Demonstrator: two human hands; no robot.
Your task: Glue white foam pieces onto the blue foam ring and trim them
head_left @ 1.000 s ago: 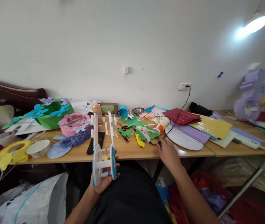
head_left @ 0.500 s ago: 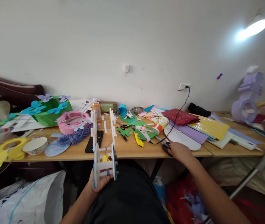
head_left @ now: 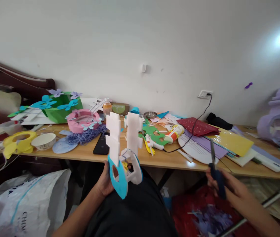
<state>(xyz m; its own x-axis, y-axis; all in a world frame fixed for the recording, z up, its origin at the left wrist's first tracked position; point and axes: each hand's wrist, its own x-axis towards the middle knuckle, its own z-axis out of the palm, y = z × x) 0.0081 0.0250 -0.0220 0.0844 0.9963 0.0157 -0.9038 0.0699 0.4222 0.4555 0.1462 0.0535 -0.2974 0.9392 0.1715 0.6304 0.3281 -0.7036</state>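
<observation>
Scissors (head_left: 215,171) have moved up and away from the front edge of the counter (head_left: 171,159). Their blades now point upward and appear closed. The right hand (head_left: 228,186) curls around the handles; blur makes it impossible to tell whether fingers pass through the loops. This grip probably keeps the tip clear of the palm.

The foam frame (head_left: 114,149) has been turned, exposing its blue panel (head_left: 121,188). It sits in the left hand (head_left: 105,184), above the lap and just in front of the counter. The fingers wrap around the lower section, apparently because this leaves the 2 notched white strips upright and unobstructed.

A glue gun (head_left: 150,142) lies near the front of the counter, presumably for easy reach. Its apparent power cord (head_left: 192,131) runs to the wall outlet (head_left: 206,94). Beside it, a paper cup (head_left: 174,133) lies on its side.
</observation>
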